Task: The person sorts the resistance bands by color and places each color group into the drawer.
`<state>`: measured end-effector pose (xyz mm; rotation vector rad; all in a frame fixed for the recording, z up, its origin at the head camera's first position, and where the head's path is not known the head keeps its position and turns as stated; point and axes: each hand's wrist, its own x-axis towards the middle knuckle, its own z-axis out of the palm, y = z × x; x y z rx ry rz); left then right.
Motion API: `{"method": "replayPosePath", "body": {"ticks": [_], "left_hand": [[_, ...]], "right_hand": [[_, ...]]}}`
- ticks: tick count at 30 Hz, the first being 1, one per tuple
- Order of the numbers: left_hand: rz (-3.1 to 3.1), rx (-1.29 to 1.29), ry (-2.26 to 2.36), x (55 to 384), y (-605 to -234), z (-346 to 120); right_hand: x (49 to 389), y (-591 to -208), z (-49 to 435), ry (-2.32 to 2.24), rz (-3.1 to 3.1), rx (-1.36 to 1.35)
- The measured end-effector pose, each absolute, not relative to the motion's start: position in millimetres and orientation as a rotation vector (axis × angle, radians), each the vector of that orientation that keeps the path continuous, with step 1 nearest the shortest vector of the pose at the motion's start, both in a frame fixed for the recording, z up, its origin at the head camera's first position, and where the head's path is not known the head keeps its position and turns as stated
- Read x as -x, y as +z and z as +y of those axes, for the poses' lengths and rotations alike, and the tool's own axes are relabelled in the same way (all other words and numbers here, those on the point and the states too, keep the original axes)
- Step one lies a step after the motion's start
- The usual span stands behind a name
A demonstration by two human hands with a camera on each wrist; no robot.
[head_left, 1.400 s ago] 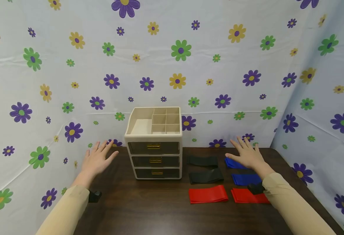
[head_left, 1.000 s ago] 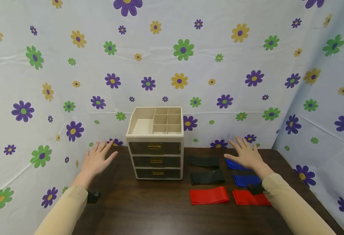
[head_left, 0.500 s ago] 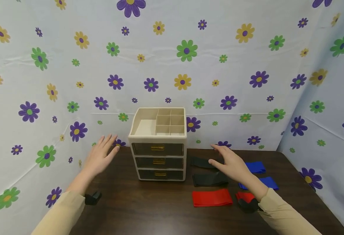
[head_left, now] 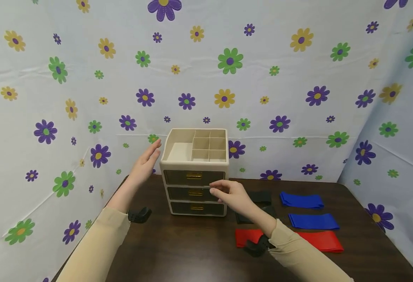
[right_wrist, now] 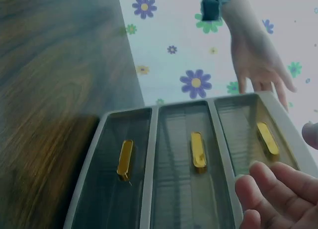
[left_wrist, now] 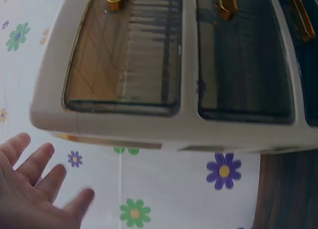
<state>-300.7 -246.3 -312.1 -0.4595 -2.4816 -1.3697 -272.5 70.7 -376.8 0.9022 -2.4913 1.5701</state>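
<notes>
A cream drawer organizer (head_left: 197, 164) stands on the dark wood table, with a divided open top and three smoky drawers with gold handles, all closed. My left hand (head_left: 144, 164) is raised beside its upper left side, fingers extended and holding nothing. In front of the drawers' right part hovers my right hand (head_left: 232, 194), its fingers bent loosely and nothing between fingers and thumb. The right wrist view has the right fingers (right_wrist: 278, 194) near the top drawer's gold handle (right_wrist: 268, 138). Through the left wrist view, the left fingers (left_wrist: 44, 164) spread beside the organizer's side wall.
Folded flat bands lie right of the organizer: two blue ones (head_left: 314, 221), red ones (head_left: 321, 241) and black ones (head_left: 259, 197), partly covered by my right arm. A flowered white cloth (head_left: 249, 82) hangs behind and at both sides of the table (head_left: 178, 246).
My right hand has swung left from above the blue bands to the drawer fronts. The left hand has moved right and up to the organizer's side. The head view has shifted slightly left.
</notes>
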Motion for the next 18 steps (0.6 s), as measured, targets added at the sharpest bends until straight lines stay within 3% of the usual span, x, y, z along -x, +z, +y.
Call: {"method": "replayPosePath", "body": {"ticks": [18], "left_hand": [[-2.359, 0.45, -1.771, 317.8, -329.9, -238.1]], "right_hand": [[287.6, -380.8, 21.6, 2.05, -2.433, -0.657]]}}
